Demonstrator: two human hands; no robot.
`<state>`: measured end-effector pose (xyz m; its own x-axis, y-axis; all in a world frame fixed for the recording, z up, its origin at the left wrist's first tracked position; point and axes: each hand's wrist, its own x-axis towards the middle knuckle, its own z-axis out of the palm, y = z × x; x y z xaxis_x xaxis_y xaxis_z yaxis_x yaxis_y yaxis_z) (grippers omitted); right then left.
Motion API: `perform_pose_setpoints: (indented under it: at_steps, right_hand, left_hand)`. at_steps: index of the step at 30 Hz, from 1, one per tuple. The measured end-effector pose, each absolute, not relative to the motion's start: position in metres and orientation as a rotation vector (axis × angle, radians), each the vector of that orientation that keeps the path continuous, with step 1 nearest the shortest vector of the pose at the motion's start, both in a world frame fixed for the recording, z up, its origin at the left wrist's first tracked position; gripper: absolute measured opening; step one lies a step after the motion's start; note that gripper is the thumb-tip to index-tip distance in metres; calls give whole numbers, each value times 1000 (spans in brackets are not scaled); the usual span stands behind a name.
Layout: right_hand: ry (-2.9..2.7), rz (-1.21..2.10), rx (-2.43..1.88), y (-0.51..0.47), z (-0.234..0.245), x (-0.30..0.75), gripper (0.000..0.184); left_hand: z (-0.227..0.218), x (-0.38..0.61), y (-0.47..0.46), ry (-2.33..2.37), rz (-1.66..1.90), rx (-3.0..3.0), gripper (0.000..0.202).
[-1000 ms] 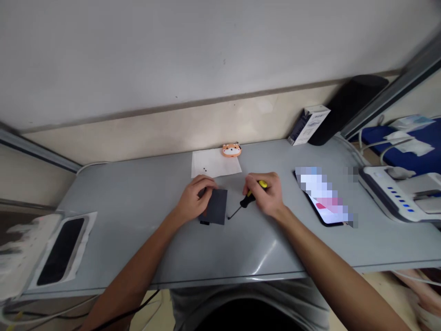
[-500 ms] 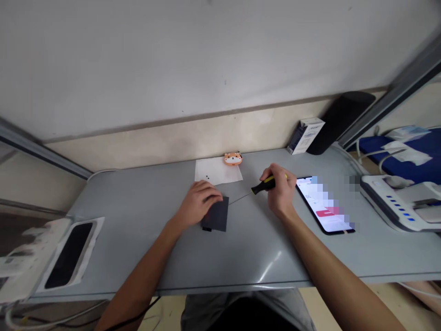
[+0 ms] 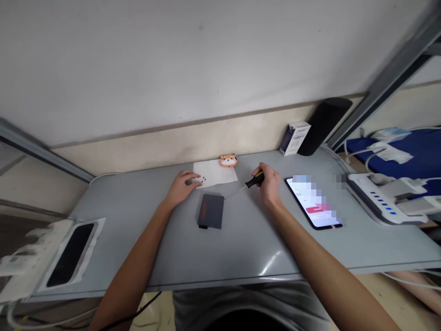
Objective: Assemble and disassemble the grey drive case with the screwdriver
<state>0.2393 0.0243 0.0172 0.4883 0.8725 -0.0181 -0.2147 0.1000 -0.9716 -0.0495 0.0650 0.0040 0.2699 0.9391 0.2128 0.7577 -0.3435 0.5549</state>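
Note:
My left hand (image 3: 183, 187) is over the left edge of a white paper sheet (image 3: 220, 174), thumb and fingers apart. Close to the fingertips lie several tiny black pieces (image 3: 204, 179), perhaps screws, too small to make out. A flat dark grey box (image 3: 214, 212) with a reddish-orange mark rests on the table, and a small black part sticks out at its near left corner. My right hand (image 3: 269, 184) is wrapped round the black and yellow handle of a screwdriver (image 3: 254, 179). Its thin shaft slants down left towards the box's right edge; whether the tip touches is unclear.
An orange animal-face case (image 3: 228, 160) sits on the paper's far edge. Right of my right hand lies a lit phone (image 3: 312, 209), with a power strip (image 3: 382, 202) beyond. A carton (image 3: 294, 139) and black cylinder (image 3: 324, 126) stand behind. At left lies a dark-screened phone (image 3: 70, 255).
My left hand has left the dark box and moved up and left to the paper, uncovering the box's orange mark. My right hand still holds the screwdriver. The view has shifted slightly.

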Motion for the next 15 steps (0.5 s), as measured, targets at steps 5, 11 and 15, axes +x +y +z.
perform_pose_setpoints:
  at_steps: [5, 11, 15]
  right_hand:
    - [-757, 868, -1177, 23, 15, 240, 42]
    - [-1079, 920, -992, 10, 21, 236, 47]
    - [-1351, 954, -942, -7, 30, 226, 47]
  left_hand:
    - [37, -69, 42, 1143, 389, 2061, 64]
    - [58, -62, 19, 865, 66, 2070, 85]
    - [46, -42, 13, 998, 115, 2053, 99]
